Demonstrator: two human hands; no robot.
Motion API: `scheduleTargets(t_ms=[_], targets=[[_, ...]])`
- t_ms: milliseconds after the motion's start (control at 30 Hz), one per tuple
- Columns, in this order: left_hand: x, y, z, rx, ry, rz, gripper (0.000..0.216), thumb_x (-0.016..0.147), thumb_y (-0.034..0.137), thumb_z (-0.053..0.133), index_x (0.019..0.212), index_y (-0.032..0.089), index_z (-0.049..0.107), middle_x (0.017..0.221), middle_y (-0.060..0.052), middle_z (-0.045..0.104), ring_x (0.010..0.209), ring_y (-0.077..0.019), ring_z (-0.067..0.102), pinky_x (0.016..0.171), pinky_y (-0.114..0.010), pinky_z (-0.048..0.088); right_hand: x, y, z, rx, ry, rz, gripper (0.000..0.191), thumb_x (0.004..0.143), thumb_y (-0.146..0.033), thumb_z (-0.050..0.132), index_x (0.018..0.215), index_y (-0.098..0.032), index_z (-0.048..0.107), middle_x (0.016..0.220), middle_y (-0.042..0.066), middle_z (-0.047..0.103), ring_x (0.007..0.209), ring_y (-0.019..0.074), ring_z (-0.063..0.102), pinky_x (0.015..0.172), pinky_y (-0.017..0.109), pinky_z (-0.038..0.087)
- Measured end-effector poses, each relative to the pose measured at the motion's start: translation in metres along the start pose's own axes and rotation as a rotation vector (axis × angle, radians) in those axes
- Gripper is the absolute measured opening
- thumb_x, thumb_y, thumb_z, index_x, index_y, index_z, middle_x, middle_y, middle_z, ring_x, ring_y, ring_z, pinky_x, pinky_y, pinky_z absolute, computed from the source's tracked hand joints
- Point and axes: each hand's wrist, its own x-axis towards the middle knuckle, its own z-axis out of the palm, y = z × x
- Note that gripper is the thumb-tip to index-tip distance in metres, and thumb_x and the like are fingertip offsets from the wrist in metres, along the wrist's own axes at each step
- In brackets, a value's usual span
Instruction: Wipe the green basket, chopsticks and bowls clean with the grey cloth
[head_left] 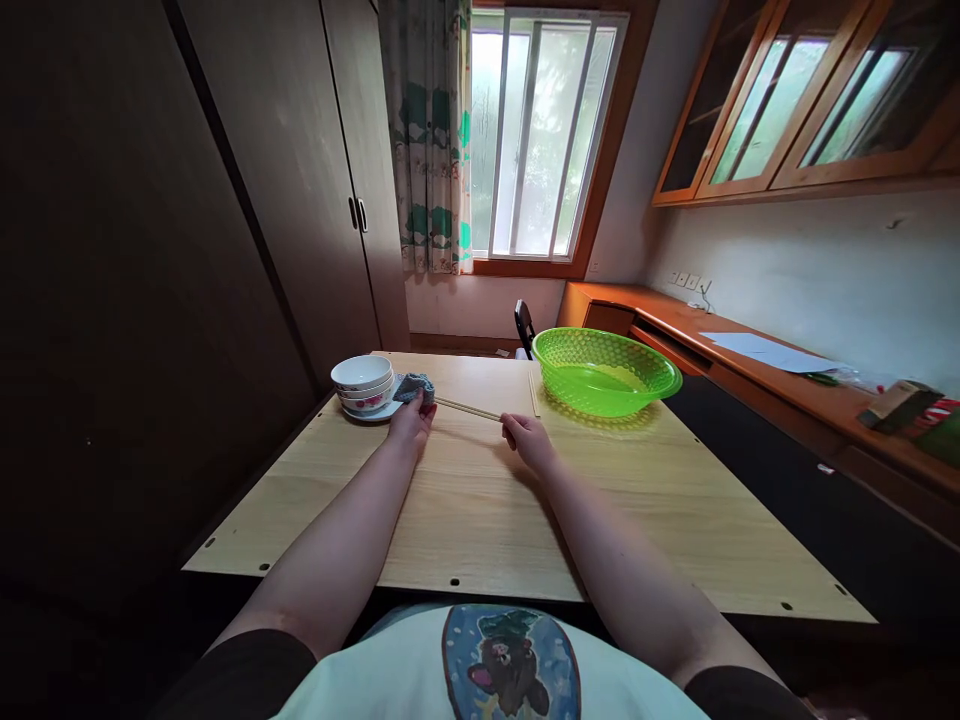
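My left hand (pixel 411 420) is closed on a grey cloth (pixel 415 387), which wraps one end of a wooden chopstick (pixel 466 408). My right hand (pixel 526 440) pinches the other end of that chopstick just above the light wooden table (pixel 480 510). A second chopstick (pixel 533 392) lies on the table beside a green plastic basket (pixel 604 368). Stacked white bowls with a floral pattern (pixel 364 385) sit on a plate just left of my left hand.
A dark wardrobe (pixel 225 220) stands to the left of the table. An orange desk (pixel 750 360) with papers and small items runs along the right wall. A black chair back (pixel 523 325) shows behind the table, below the window.
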Motion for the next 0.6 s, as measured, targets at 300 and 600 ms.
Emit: scheduleTargets(t_ms=[300, 600], targets=[[-0.001, -0.006, 0.000, -0.017, 0.054, 0.088, 0.007, 0.084, 0.019, 0.067, 0.080, 0.019, 0.061, 0.068, 0.003, 0.064, 0.058, -0.0053, 0.058, 0.066, -0.018, 0.049, -0.002, -0.001, 0.001, 0.067, 0.057, 0.002, 0.046, 0.080, -0.060, 0.050, 0.054, -0.022, 0.046, 0.046, -0.003, 0.039, 0.045, 0.0110, 0.034, 0.046, 0.026, 0.027], [-0.002, -0.005, -0.002, 0.095, -0.069, 0.012, 0.009, 0.084, 0.027, 0.065, 0.079, 0.020, 0.063, 0.069, 0.004, 0.065, 0.059, -0.0050, 0.057, 0.069, -0.019, 0.043, 0.009, 0.009, -0.011, 0.257, 0.262, -0.005, 0.047, 0.082, -0.066, 0.041, 0.062, -0.023, 0.044, 0.050, -0.003, 0.039, 0.046, 0.0118, 0.035, 0.047, 0.027, 0.029]])
